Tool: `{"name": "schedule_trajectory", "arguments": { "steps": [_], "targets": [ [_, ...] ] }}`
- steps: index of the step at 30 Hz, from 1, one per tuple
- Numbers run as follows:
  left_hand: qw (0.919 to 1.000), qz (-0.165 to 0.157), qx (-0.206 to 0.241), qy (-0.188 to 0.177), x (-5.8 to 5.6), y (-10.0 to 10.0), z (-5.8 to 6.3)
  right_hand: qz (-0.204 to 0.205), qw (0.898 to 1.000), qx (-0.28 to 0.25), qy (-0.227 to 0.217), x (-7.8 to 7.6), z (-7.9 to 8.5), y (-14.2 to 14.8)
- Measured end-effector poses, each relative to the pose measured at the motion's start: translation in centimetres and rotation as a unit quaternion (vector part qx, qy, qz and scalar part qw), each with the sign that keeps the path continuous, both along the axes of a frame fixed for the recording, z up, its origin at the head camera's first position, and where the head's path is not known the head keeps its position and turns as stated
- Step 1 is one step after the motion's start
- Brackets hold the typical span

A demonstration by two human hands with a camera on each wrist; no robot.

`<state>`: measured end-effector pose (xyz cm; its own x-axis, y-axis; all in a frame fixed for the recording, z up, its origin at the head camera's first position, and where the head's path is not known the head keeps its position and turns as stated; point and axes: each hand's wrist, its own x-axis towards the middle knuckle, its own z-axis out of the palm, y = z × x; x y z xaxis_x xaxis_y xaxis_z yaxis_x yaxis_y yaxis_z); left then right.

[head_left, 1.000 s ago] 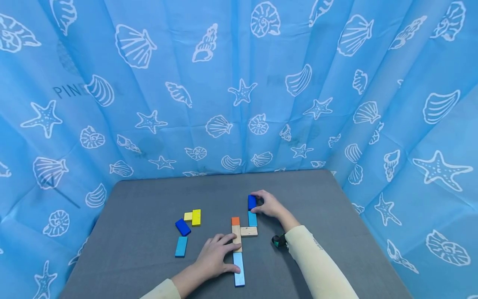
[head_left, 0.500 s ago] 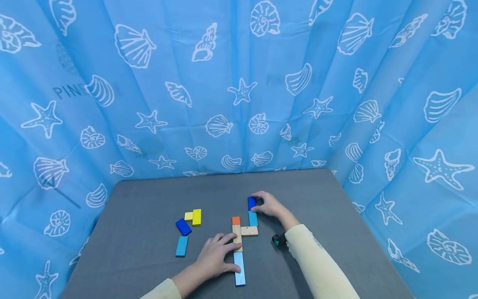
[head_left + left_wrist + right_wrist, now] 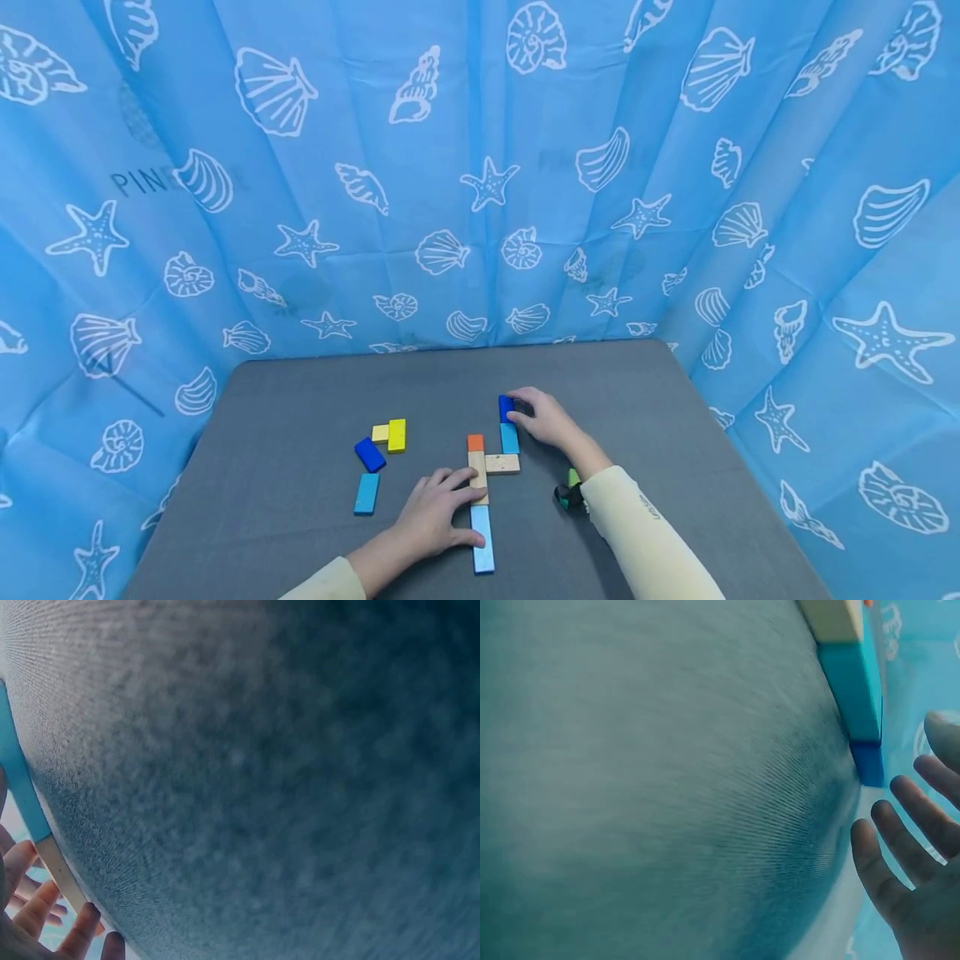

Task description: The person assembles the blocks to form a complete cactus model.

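In the head view, my left hand [image 3: 433, 515] rests beside a column of blocks. Its fingertips touch a plain wooden block [image 3: 477, 463], and its thumb touches a light blue block [image 3: 484, 557] below. An orange block [image 3: 476, 442] tops that column. A second wooden block [image 3: 502, 464] juts to the right, with a turquoise block [image 3: 509, 438] and a dark blue block [image 3: 506, 408] lined up beyond it. My right hand [image 3: 550, 419] is beside the dark blue block; in the right wrist view its extended fingers stand apart from that block [image 3: 868, 763].
Left of the column lie a yellow block [image 3: 397, 436], a small pale yellow block [image 3: 380, 433], another dark blue block [image 3: 370, 455] and another turquoise block [image 3: 367, 493]. A blue shell-print curtain [image 3: 480, 208] hangs behind the grey tabletop [image 3: 315, 400].
The dark blue block has moved slightly nearer to the turquoise one. My right hand has let go of it and shifted a little to the right. The left hand stays put.
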<state>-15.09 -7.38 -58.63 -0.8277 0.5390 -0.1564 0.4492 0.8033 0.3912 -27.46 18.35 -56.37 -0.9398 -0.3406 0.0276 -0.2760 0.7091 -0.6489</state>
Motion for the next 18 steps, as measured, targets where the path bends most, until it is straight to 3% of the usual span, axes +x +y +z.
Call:
{"name": "schedule_trajectory", "arguments": {
  "steps": [4, 9, 18],
  "targets": [
    [1.0, 0.0, 0.007, 0.001, -0.1, 0.1, -0.1, 0.033, 0.998, 0.044, 0.008, 1.9, 0.6, -0.1],
    [0.9999, 0.0, 0.013, 0.0, 0.0, 0.2, 0.1, 0.057, 0.992, 0.105, -0.027, 3.7, 1.1, -0.2],
    [0.9984, 0.021, 0.05, -0.016, 0.1, 0.0, 0.7, 0.051, 0.988, 0.137, -0.049, 4.3, 1.1, -0.6]
  ]
}}
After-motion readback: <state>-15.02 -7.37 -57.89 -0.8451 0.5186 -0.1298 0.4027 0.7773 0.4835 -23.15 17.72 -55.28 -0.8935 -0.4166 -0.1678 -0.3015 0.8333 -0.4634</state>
